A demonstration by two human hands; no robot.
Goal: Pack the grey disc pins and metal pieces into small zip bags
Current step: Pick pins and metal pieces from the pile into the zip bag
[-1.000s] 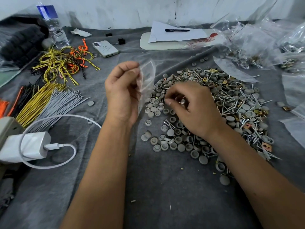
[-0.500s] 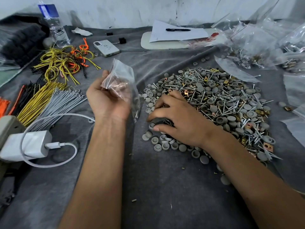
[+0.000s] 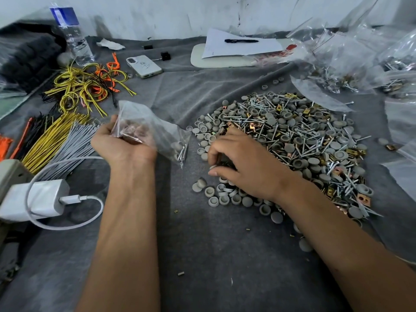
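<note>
Clear plastic, the small zip bag (image 3: 148,131) sat left of centre in the frame, our left hand (image 3: 119,144) gripping its upper end with curled fingers. Its long axis ran from upper left down to lower right, the low corner weighted with a few grey caps and nails (image 3: 181,152). We could not tell whether the mouth was open. Our right hand (image 3: 243,163) lay at the near edge of the pile (image 3: 292,143) at centre right, fingers curled over loose caps, seemingly gathering them; what it held was hidden. We judged the risks plain: nail points could pierce the thin film, a slack grip could tip the contents onto the grey cloth (image 3: 213,255), and a hurried grab could scatter caps.
</note>
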